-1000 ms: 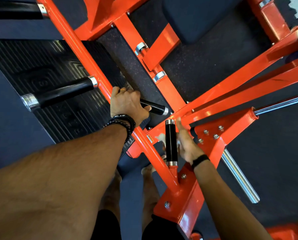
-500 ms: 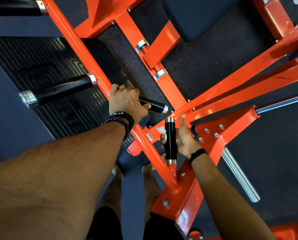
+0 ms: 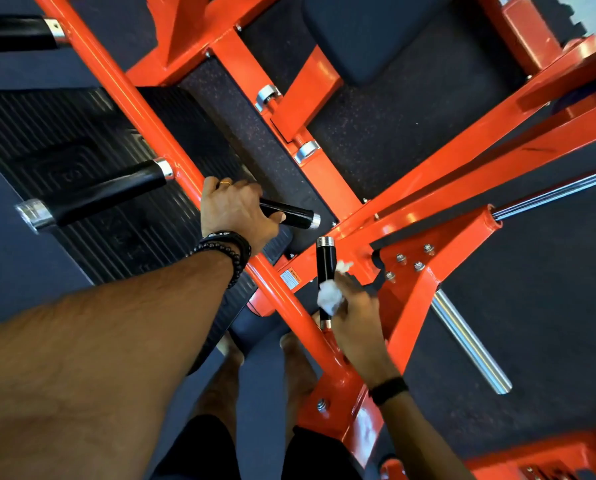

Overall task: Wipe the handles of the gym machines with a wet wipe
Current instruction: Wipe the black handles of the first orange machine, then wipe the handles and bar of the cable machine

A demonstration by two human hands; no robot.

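I look down on an orange machine frame [image 3: 172, 140]. My left hand [image 3: 236, 211] is wrapped around a short black handle [image 3: 291, 214] that sticks out to the right of the diagonal orange tube. My right hand [image 3: 357, 320] presses a crumpled white wet wipe [image 3: 330, 297] against the lower part of an upright black handle [image 3: 325, 268] with chrome end caps. The wipe covers the lower right side of that handle. Two more black handles, one at the middle left [image 3: 95, 195] and one at the top left [image 3: 16, 31], stick out to the left of the tube.
A ribbed black foot plate [image 3: 57, 143] lies under the left handles. A dark seat pad [image 3: 369, 32] sits at the top. Chrome weight pegs [image 3: 469, 341] project at the right. My bare feet [image 3: 232, 358] stand on the dark rubber floor below the frame.
My right hand has slid down the upright handle toward its base, and the wipe now shows on the front of the handle. My left hand has kept its grip.
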